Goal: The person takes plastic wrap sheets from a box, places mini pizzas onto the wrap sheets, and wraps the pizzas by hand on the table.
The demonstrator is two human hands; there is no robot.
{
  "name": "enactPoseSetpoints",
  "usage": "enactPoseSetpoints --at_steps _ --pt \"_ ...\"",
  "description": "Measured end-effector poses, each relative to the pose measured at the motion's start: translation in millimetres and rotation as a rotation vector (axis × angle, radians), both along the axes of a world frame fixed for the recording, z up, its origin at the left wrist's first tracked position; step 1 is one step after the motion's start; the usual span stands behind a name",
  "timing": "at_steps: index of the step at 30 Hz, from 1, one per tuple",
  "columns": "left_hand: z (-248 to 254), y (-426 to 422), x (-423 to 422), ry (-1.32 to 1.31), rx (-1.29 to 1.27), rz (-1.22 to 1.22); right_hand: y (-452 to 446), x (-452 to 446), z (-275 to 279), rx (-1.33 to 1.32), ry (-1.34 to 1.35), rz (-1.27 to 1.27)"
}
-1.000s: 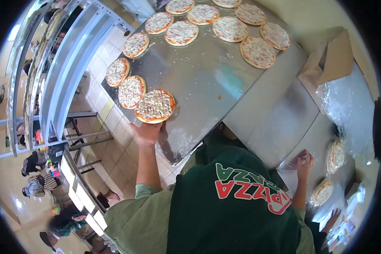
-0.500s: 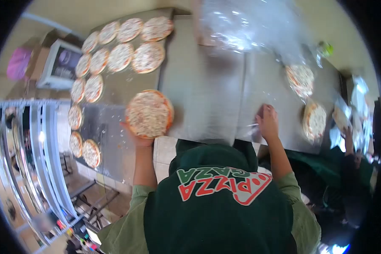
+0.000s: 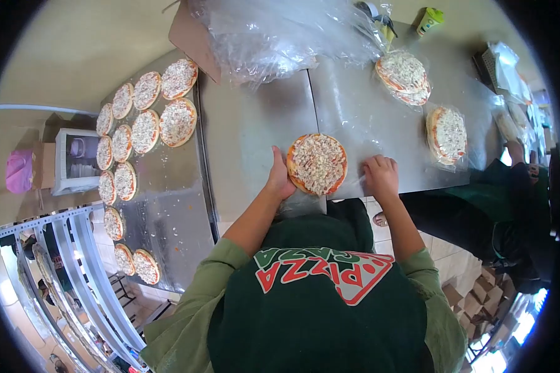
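Holding the cheese-topped pizza (image 3: 318, 164) at the near edge of the steel table (image 3: 258, 121), the left hand (image 3: 282, 178) grips its left side. The right hand (image 3: 381, 176), apart from it, curls just beside the pizza (whether around anything, I cannot tell).

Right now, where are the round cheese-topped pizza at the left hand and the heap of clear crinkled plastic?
Round cheese-topped pizza (image 3: 318, 164), head view: topping's centre.
Heap of clear crinkled plastic (image 3: 280, 36), head view: its middle.
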State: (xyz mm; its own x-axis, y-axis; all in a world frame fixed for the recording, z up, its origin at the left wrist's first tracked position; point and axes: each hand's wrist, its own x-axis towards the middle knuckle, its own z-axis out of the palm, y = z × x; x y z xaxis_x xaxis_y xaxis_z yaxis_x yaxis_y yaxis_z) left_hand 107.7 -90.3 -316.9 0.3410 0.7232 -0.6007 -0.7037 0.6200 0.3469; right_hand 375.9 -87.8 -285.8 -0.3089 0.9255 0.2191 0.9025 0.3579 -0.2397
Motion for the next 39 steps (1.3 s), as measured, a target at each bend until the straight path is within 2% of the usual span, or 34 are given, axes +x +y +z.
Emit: enactPoseSetpoints --at_steps 1,4,5,6,7,9,10,13,14,16,17,19,21,22,24,25,28,30,31,32,33,34,36,37,39 --pt "-1.1 -4.2 -5.4 0.169 -0.006 -0.047 -2.9 -2.6 3.0 0.028 -0.007 -0.029" --pt "0.1 -18.7 -43.2 0.711 0.054 -0.228 -18.0 -36.7 27.4 -0.063 0.099 0.103" --pt "1.0 -20.7 -66.3 0.923 0.128 -0.318 -24.4 -55.8 27.1 -0.129 0.188 0.249" --pt "8.1 -19.5 -85.9 1.317 0.303 -0.255 -31.8 -80.0 24.2 -0.195 0.277 0.394" --pt "16.6 -18.2 -100.6 1.703 0.486 -0.172 -40.4 -109.8 21.8 -0.276 0.224 0.541" --pt "27.6 -16.6 -117.0 2.002 0.647 -0.288 -56.8 -160.8 10.2 -0.280 0.282 0.737" --pt "29.5 -15.1 -123.7 2.153 0.729 -0.344 -60.3 -181.0 1.4 -0.249 0.204 0.790" --pt "-17.7 -3.1 -144.0 2.044 0.971 -0.443 -68.3 -213.8 -22.9 -0.196 0.039 0.817" --pt "-24.2 2.2 -147.2 1.960 0.860 -0.485 -70.2 -218.1 -28.7 -0.186 -0.005 0.801" --pt "-13.3 9.1 -138.5 1.777 0.640 -0.560 -68.6 -210.3 -20.2 -0.374 0.120 0.731" --pt "-2.9 10.6 -135.6 1.439 0.448 -0.509 -67.6 -201.6 -12.3 -0.466 0.183 0.693" --pt "46.7 16.0 -123.8 0.758 0.081 -0.395 -72.9 -172.0 20.9 -0.609 0.494 0.351" --pt "66.7 5.9 -98.7 0.671 0.182 -0.111 -83.5 -136.5 8.7 -0.613 0.922 -0.007" --pt "69.5 -1.8 -83.3 0.626 0.229 0.028 -86.8 -124.1 8.9 -0.734 1.237 -0.245" --pt "46.8 -17.5 -54.2 1.104 0.774 -0.101 -87.8 -101.6 1.8 -0.736 1.386 -0.457" --pt "44.6 -18.8 -38.9 1.330 1.063 -0.169 -87.2 -96.7 -1.2 -0.755 1.377 -0.482" --pt "53.2 -13.0 -2.6 1.722 1.445 -0.522 -86.3 -83.0 -9.5 -0.792 1.294 -0.544" --pt "55.1 -15.0 8.5 1.830 1.425 -0.642 -83.1 -70.0 -13.8 -0.773 1.155 -0.568" --pt "57.1 -13.2 15.6 1.884 1.417 -0.696 -79.7 -59.6 -15.7 -0.579 1.050 -0.590" --pt "59.3 -7.5 21.7 1.912 1.408 -0.732 -74.9 -46.8 -18.0 -0.389 0.937 -0.610" --pt "71.1 -1.6 27.8 1.941 1.394 -0.773 -67.2 -29.6 -16.9 -0.287 1.016 -0.635" --pt "77.4 2.2 33.6 1.972 1.375 -0.814 -57.8 -13.5 0.0 -0.168 0.640 -0.662" --pt "41.2 38.8 48.1 1.674 1.515 -0.934 -40.1 4.2 10.8 0.064 0.412 -0.572" --pt "21.2 60.6 57.0 1.522 1.575 -0.979 -33.5 8.2 9.3 0.021 0.402 -0.545" --pt "-5.5 86.1 89.5 1.401 1.651 -1.060 -20.8 14.2 6.7 -0.057 0.377 -0.488"
